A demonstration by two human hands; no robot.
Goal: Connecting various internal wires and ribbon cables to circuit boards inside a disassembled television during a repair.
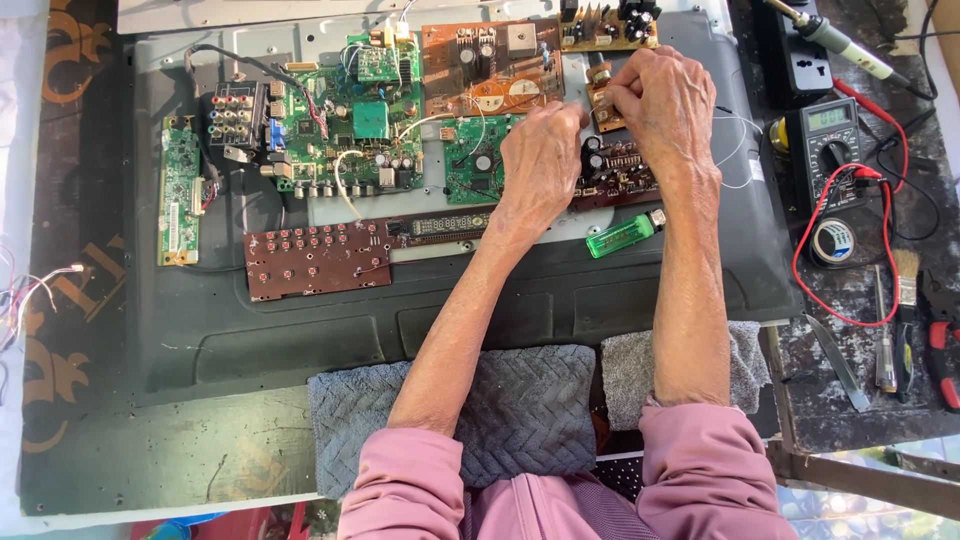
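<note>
My left hand (541, 160) and my right hand (663, 100) meet over the right part of a dark flat panel back (300, 320). Both pinch a small brown circuit piece (603, 106) between their fingertips. Under the hands lie a dark brown board with black capacitors (620, 165) and a small green board (470, 160). A thin pale wire (738, 150) loops out to the right of my right hand. A green lighter (622, 235) lies just below the hands.
A large green main board (350, 130), an orange board (480, 65), a narrow green strip board (179, 190) and a brown button board (315, 258) lie on the panel. At right: multimeter (833, 140) with red leads, soldering iron (835, 38), tape roll (832, 240), brush (906, 285), pliers (940, 345). Grey towels (530, 400) pad the near edge.
</note>
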